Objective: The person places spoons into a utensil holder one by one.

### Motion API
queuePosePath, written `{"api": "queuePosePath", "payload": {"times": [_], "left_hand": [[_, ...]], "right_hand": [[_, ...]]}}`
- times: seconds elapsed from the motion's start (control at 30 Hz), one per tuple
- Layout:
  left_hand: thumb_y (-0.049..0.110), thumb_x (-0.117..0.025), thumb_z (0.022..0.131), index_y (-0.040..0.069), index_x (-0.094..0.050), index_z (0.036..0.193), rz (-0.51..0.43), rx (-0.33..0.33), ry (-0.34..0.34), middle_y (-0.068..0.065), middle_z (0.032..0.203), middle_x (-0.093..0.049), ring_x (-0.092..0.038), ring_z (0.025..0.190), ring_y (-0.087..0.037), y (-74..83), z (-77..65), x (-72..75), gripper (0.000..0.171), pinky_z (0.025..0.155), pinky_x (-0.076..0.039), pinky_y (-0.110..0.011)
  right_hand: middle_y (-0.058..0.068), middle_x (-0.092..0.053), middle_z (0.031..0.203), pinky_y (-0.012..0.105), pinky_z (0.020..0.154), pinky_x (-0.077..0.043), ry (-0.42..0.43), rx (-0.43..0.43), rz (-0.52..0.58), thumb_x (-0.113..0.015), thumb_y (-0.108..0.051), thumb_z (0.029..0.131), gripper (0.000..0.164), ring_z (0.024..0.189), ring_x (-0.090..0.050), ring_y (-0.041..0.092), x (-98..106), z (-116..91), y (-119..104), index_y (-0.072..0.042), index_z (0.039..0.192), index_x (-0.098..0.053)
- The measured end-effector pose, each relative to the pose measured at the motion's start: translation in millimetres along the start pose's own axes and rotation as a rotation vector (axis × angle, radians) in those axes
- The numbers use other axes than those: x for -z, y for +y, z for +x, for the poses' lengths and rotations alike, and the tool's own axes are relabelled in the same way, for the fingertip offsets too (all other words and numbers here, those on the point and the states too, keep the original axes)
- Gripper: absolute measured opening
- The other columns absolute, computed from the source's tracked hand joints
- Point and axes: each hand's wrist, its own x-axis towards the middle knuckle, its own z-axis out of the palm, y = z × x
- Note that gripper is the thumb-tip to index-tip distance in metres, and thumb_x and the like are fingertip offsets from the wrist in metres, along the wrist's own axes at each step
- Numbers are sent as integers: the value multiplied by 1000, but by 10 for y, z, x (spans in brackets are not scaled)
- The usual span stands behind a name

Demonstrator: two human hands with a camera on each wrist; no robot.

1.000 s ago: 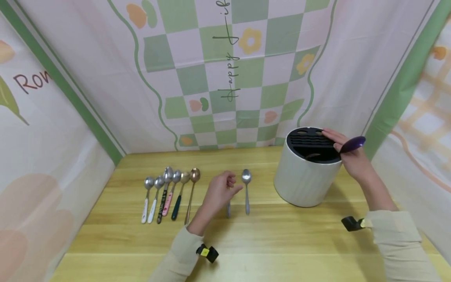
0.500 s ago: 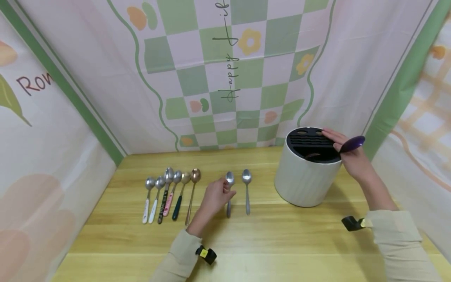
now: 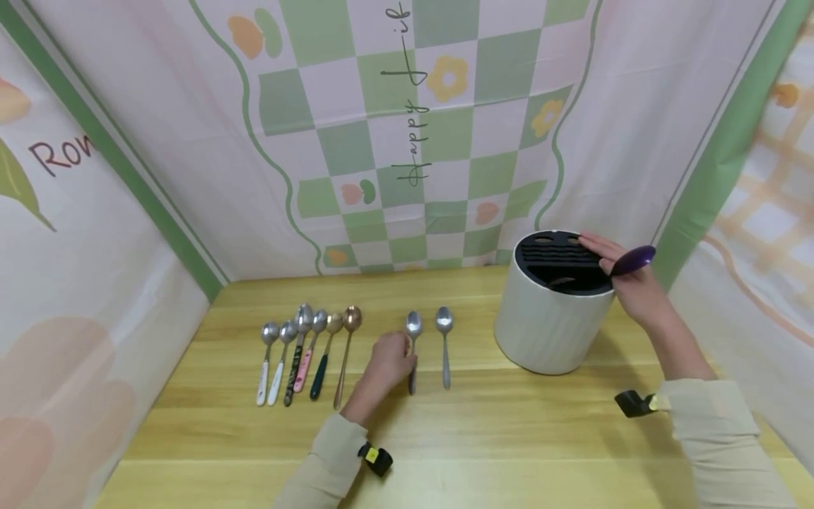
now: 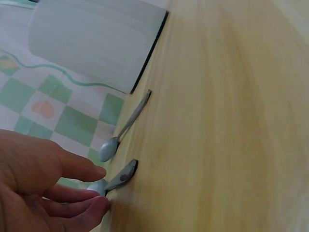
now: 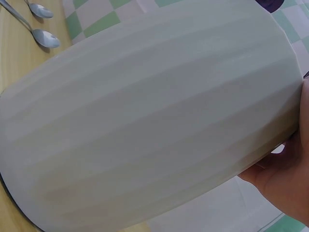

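Note:
My left hand (image 3: 388,359) is low over the table beside a metal spoon (image 3: 413,322), fingers near its handle. In the left wrist view the thumb and fingers (image 4: 79,210) stand apart, with the spoon's handle (image 4: 123,176) showing just past the gap. A second metal spoon (image 3: 444,319) lies to the right. My right hand (image 3: 636,290) rests against the upper right side of a white ribbed utensil holder (image 3: 552,332), fingers extended along its black slotted top (image 3: 553,256). A glossy purple oval end (image 3: 634,260) sticks out over that hand.
To the left lies a row of several spoons with varied handles, among them a pink-handled spoon (image 3: 304,369), a dark green-handled spoon (image 3: 320,376) and a copper-coloured spoon (image 3: 345,357). A patterned curtain (image 3: 394,240) rises behind the wooden table (image 3: 483,438).
My left hand has moved slightly left and toward me, down to the nearer spoon's handle, uncovering its bowl. My right hand stays on the holder.

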Motion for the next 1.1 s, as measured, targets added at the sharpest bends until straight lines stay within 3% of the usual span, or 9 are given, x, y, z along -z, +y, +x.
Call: {"api": "queuePosePath", "payload": {"times": [0.27, 0.6, 1.1], "left_hand": [[0, -69, 85, 8, -57, 63, 90, 11, -1, 0, 58, -55, -50, 48, -12, 37, 15, -69, 26, 41, -42, -17], [-5, -69, 82, 2, -61, 70, 169, 32, 37, -7, 62, -57, -52, 49, -14, 138, 6, -75, 16, 40, -43, -17], [-4, -71, 78, 9, -52, 61, 4, 81, -35, -2, 56, -53, -51, 47, -14, 58, 45, -51, 29, 40, -45, -19]], "right_hand": [[-32, -47, 139, 3, 108, -23, -3, 9, -6, -43, 0, 102, 39, 130, -36, -15, -9, -15, -3, -1, 141, -53], [-31, -49, 139, 4, 109, -23, 8, 30, 5, -43, 2, 102, 40, 131, -38, -14, -12, -4, 3, -2, 140, -54], [-32, -48, 139, 4, 108, -23, -1, 23, 1, -42, 1, 102, 39, 130, -37, -15, -7, -3, 9, 1, 140, -52]]}}
